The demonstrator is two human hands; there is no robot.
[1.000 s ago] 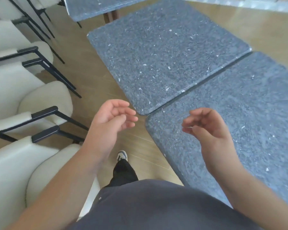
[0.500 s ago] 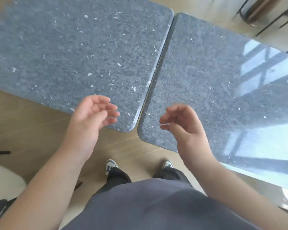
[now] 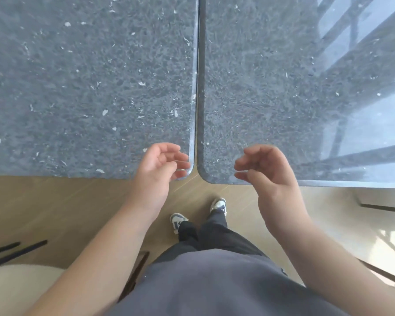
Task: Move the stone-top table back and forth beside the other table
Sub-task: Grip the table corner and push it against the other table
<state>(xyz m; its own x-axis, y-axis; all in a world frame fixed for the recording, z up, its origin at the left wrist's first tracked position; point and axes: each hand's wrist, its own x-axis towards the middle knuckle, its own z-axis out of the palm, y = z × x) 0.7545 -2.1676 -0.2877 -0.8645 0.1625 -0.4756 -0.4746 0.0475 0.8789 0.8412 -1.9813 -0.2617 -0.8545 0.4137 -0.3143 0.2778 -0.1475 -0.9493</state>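
Pale wood-look floor (image 3: 55, 206) running beneath two speckled grey stone tops. No brand, label or readable writing showing on either top.

Left stone-top desk (image 3: 89, 87) lying edge to edge with right stone-top desk (image 3: 260, 87), parted only by a narrow dark seam (image 3: 197, 76) running straight away from the viewer. Rounded near corners flaring apart at the front edge, showing a small wedge of floor between them. Cannot tell which of the two is the one being moved. Window-frame reflection glaring across the right top.

Left hand (image 3: 156, 165) hovering over the near right corner of the left desk, fingers (image 3: 180, 158) loosely curled, holding nothing. Right hand (image 3: 267, 169) hovering over the near left corner of the right desk, fingers likewise relaxed and curled, gripping nothing. Contact with the stone not evident for either hand.

Two shoes (image 3: 218, 205) standing on open floor just short of the front edges. Cream chair seat (image 3: 14, 283) with dark frame bars crowding the lower left; thin dark bars and bright light at lower right.
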